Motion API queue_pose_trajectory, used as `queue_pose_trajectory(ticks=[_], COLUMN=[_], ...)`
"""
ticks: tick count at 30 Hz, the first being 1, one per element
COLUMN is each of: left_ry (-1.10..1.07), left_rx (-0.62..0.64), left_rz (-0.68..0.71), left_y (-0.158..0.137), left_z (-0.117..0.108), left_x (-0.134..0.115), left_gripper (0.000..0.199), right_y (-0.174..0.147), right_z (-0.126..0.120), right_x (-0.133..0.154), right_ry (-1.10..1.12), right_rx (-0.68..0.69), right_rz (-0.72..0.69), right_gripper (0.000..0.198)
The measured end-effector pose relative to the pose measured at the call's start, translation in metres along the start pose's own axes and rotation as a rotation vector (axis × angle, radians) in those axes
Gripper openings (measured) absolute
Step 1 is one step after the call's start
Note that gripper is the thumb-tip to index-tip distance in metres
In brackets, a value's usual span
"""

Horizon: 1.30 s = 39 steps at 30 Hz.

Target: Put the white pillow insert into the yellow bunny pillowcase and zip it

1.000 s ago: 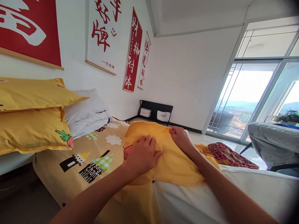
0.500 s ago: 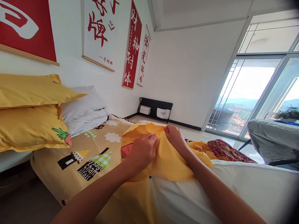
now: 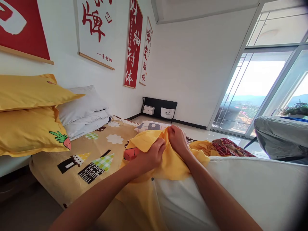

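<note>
Both hands are closed on a yellow cloth (image 3: 144, 139), the left hand (image 3: 154, 154) with curled fingers bunching its middle and the right hand (image 3: 177, 139) clasping a raised fold just beside it. The cloth lies in front of the person, reaching over the tan blanket (image 3: 50, 170) on one side and the end of a white piece of bedding (image 3: 240, 186) on the other; whether it wraps around that white piece or only lies over it, I can't quite tell, as the forearms cover much of the join. A printed carrot (image 3: 130, 154) shows beside the left wrist (a similar one marks the lower of the two stacked yellow pillows (image 3: 29, 130) at the left). White pillows (image 3: 83, 106) sit against the wall behind those, and a red plaid cloth (image 3: 231, 148) lies crumpled beyond the right forearm, near a grey-covered chair (image 3: 279, 134).
</note>
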<state>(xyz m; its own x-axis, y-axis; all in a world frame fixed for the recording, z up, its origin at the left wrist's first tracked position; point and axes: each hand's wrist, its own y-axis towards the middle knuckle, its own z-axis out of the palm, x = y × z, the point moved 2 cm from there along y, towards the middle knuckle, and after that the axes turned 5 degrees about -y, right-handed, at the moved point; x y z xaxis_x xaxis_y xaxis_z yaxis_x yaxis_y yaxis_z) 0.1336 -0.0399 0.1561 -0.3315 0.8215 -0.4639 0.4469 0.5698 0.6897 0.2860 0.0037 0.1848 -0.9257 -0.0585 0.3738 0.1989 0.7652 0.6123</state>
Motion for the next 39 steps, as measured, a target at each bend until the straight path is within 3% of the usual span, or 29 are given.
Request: queue_pose_trajectory(ticks=[2, 4, 7, 9, 11, 13, 15, 21, 28, 33, 36, 39], left_ry=[0.005, 0.039, 0.131, 0.085, -0.112, -0.325, -0.431, -0.372, -0.154, -0.204, -0.271, -0.497], left_rx=[0.016, -0.053, -0.363, -0.508, -0.407, -0.189, -0.074, -0.106, -0.194, -0.335, -0.325, -0.272], left_rz=[-0.04, -0.067, -0.057, -0.106, -0.216, -0.313, -0.334, -0.282, -0.183, -0.176, -0.212, -0.318], left_y=[-0.002, -0.001, 0.004, 0.007, 0.011, 0.014, 0.015, 0.021, 0.022, 0.019, 0.017, 0.013], left_z=[-0.016, -0.035, -0.064, -0.077, -0.079, -0.074, -0.069, -0.062, -0.058, -0.07, -0.076, -0.08], left_x=[0.011, 0.023, 0.043, 0.057, 0.07, 0.076, 0.074, 0.063, 0.063, 0.068, 0.07, 0.07], left_gripper=[0.024, 0.022, 0.018, 0.037, 0.05, 0.043, 0.038, 0.031, 0.02, 0.02, 0.024, 0.033], right_y=[0.0, 0.0, 0.003, 0.004, 0.004, 0.003, 0.002, -0.004, -0.017, -0.015, -0.014, -0.012], right_z=[-0.003, -0.002, 0.002, 0.006, 0.009, 0.011, 0.011, 0.005, 0.001, -0.008, -0.019, -0.028], right_x=[-0.014, -0.025, -0.033, -0.033, -0.031, -0.028, -0.026, -0.013, 0.003, 0.005, 0.005, 0.004], right_ry=[0.17, 0.294, 0.315, 0.335, 0.394, 0.47, 0.514, 0.496, 0.426, 0.136, 0.02, -0.046], right_rx=[-0.039, -0.045, -0.027, 0.002, 0.061, 0.119, 0.148, 0.176, 0.296, 0.208, 0.079, 0.017], right_rz=[0.014, 0.053, 0.094, 0.09, 0.066, 0.032, 0.006, -0.031, -0.196, -0.174, -0.165, -0.137], right_gripper=[0.026, 0.025, 0.025, 0.022, 0.021, 0.024, 0.022, 0.022, 0.021, 0.017, 0.024, 0.027])
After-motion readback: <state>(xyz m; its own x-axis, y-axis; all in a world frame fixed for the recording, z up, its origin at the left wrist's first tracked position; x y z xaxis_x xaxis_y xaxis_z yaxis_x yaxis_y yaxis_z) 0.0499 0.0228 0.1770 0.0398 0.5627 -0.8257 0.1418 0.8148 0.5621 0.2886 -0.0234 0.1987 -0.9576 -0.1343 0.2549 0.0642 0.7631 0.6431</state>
